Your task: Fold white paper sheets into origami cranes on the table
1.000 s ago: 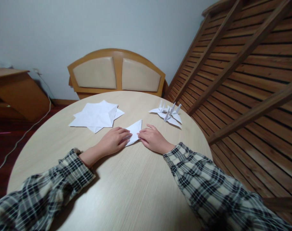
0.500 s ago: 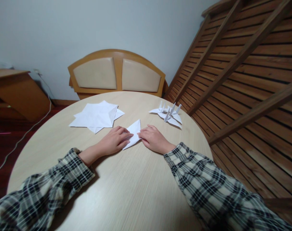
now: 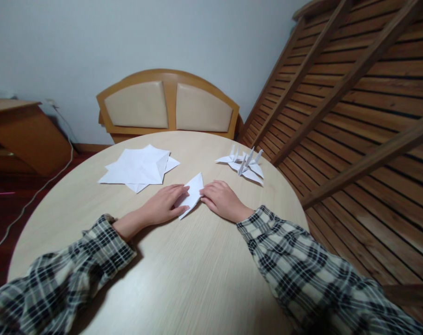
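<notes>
A small folded sheet of white paper (image 3: 192, 195) lies on the round table between my hands, one corner pointing away from me. My left hand (image 3: 166, 203) rests over its left side, with thumb and fingers on the paper. From the right, my right hand (image 3: 220, 200) pinches the paper's right edge between thumb and fingers. Beyond my right hand stand several folded paper cranes (image 3: 248, 170), close together. Past my left hand lies a loose pile of white paper sheets (image 3: 135, 166), their corners turned in different directions.
The light wooden round table (image 3: 183, 270) carries all the paper. Behind it stands a wooden headboard (image 3: 171, 102) with two cream panels, against a pale wall. A slatted wooden frame (image 3: 344, 116) leans at the right. A desk (image 3: 19, 135) and a white cable (image 3: 33, 200) are at the left.
My left thumb and fingers have spread a little apart and shifted left, showing more of the paper. The right hand keeps its pinch at the right edge. The view has shifted slightly.
</notes>
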`<state>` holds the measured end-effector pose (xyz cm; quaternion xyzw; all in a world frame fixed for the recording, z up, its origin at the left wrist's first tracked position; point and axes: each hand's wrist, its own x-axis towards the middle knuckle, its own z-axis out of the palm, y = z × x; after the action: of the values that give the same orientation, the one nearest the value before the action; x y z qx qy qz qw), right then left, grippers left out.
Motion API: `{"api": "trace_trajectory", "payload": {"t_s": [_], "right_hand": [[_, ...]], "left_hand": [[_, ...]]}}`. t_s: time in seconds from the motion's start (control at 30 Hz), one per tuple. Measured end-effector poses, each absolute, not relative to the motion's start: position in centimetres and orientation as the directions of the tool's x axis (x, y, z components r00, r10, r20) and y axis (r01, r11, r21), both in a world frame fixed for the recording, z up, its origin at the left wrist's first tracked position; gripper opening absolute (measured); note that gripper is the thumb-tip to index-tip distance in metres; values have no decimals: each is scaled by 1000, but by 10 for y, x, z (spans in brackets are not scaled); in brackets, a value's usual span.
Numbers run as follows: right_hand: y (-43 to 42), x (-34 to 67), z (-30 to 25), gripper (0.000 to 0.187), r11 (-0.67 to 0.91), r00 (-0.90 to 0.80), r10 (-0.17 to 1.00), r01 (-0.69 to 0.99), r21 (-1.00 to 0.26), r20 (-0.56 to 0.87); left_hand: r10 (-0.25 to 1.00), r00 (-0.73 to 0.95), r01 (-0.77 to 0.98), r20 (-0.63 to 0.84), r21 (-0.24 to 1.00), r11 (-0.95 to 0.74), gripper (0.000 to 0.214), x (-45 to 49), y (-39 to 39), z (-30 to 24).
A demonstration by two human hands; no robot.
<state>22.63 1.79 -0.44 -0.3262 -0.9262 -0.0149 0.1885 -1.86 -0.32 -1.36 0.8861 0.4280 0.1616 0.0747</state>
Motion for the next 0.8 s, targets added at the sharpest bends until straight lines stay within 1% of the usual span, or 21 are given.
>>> {"api": "trace_trajectory", "payload": {"t_s": [0.13,0.23,0.37,0.57,0.8], "right_hand": [[18,226,-6,24,720,-638,667,684,-115,384],[20,227,-9,27,705,-619,681,699,-120,391],[20,227,-10,26,706,-618,682,695,-135,390],[17,227,-4,13,755,-689,640,646,-113,339],[15,228,-2,21,761,-702,637,638,-115,318]], "left_hand": [[766,606,706,213,300,-642,41,-19,-3,-13],[756,624,688,197,320,-651,41,-21,-3,-12],[744,642,664,185,351,-660,41,-23,-4,-11],[741,651,650,166,383,-657,39,-23,-5,-10],[739,656,646,150,394,-654,40,-24,-4,-9]]}}
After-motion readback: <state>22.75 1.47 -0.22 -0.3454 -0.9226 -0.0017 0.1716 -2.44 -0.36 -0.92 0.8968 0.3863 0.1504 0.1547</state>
